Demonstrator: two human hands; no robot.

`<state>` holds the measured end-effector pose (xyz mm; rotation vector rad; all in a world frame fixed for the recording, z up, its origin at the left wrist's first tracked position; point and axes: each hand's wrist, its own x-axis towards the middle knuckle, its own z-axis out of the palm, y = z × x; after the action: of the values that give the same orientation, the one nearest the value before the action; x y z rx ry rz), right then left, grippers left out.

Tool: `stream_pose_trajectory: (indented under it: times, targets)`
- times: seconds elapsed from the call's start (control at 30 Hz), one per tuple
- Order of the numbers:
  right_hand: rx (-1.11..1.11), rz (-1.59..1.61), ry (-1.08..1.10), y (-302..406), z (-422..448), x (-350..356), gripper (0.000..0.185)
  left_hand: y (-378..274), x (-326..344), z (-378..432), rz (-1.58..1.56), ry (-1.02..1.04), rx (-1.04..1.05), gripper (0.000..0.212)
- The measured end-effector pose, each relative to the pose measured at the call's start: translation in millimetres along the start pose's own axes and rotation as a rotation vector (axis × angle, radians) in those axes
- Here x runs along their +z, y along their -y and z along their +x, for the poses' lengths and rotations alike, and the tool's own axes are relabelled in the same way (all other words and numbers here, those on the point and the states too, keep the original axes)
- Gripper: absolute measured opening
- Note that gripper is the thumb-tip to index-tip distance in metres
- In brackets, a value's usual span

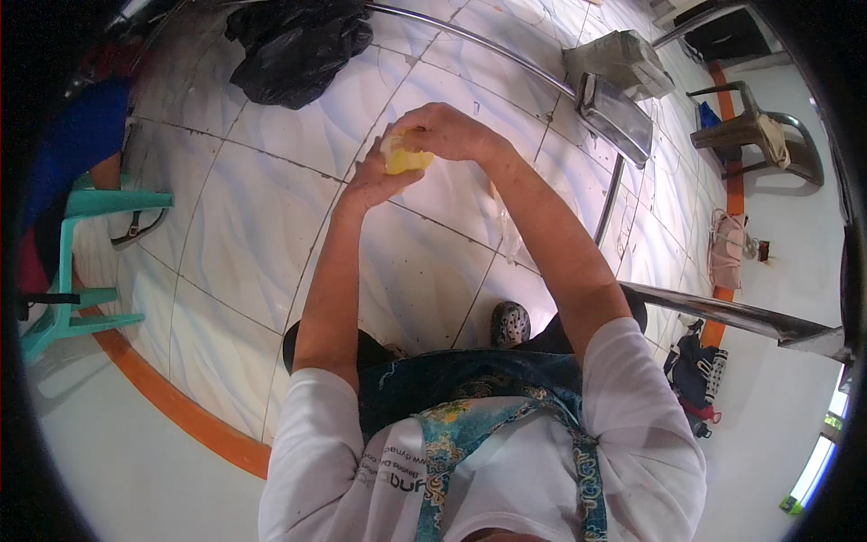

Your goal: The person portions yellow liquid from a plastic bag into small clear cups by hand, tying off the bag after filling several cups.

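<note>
A small yellow object with a whitish side [408, 159] is between my two hands, held up over the tiled floor. My left hand [379, 177] cups it from below and the left, its thumb along the lower edge. From above and the right, my right hand [443, 132] bends its fingers onto the upper part. The fingers cover much of it, and I cannot tell exactly what it is. Beneath my right forearm, a piece of clear plastic [509, 234] shows in part near the floor.
A black plastic bag [294, 51] lies on the floor ahead. A seated person's blue garment [81, 142] shows at left, by a green plastic stool [118, 202]. Metal tubing [474, 37] runs across ahead and right. A brown chair [765, 132] and bags [728, 251] stand along the right wall.
</note>
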<state>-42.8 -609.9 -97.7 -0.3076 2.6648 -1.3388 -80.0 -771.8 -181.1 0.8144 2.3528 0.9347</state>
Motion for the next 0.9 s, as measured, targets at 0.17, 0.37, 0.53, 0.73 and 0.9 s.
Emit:
stream_pose_trajectory:
  times: [0.17,0.37,0.53,0.73,0.9]
  targets:
    - [0.083,0.008,0.111,19,4,-11,0.024,-38,-24,-15,-0.511,0.062,-0.050,0.052]
    - [0.058,0.057,-0.053,9,5,-18,0.024,-30,-17,-3,-0.471,0.077,-0.064,0.036]
    - [0.053,0.046,-0.131,10,12,-21,0.022,21,-4,17,-0.183,-0.133,0.094,0.035]
    - [0.142,-0.058,-0.066,18,9,-28,0.025,32,-2,23,-0.269,0.010,0.025,0.048]
    - [-0.206,-0.685,-0.246,24,-5,-21,0.042,22,-6,20,-0.310,0.226,-0.038,0.040]
